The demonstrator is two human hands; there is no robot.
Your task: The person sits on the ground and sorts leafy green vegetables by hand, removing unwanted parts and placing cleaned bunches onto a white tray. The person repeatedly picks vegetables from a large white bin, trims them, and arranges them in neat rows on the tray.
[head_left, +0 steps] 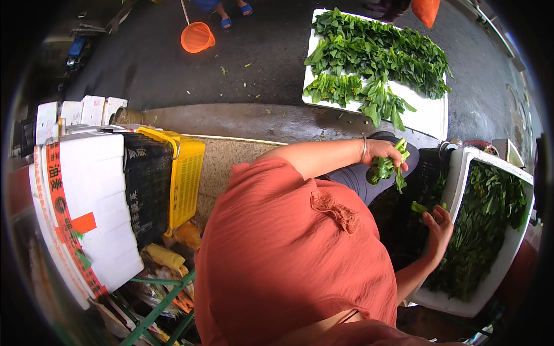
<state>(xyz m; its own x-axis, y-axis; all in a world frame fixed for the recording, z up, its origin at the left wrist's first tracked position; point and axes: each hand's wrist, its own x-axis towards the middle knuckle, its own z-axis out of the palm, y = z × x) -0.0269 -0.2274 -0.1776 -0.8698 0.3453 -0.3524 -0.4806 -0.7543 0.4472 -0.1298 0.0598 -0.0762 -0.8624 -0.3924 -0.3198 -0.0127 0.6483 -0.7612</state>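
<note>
My left hand (384,155), with a bracelet on its wrist, grips a small bunch of leafy greens (382,168), thick cut stems pointing up past the fingers. The bunch is over my grey-clad knee (361,184). Lower right, my right hand (438,229) pinches a short green stalk (418,207) between thumb and fingers, partly hidden by them. Beside that hand stands a white foam box (458,184) filled with dark leafy greens (480,233). A dark crate (396,207) with some greens sits in shadow between my knee and the box.
Ahead, rows of flowering greens (376,52) lie on a white foam slab (426,112). To my left stand a yellow plastic crate (188,177), a black crate (147,186) and stacked white foam boxes (95,173). An orange net (197,38) and a person's sandalled feet (226,22) are farther off.
</note>
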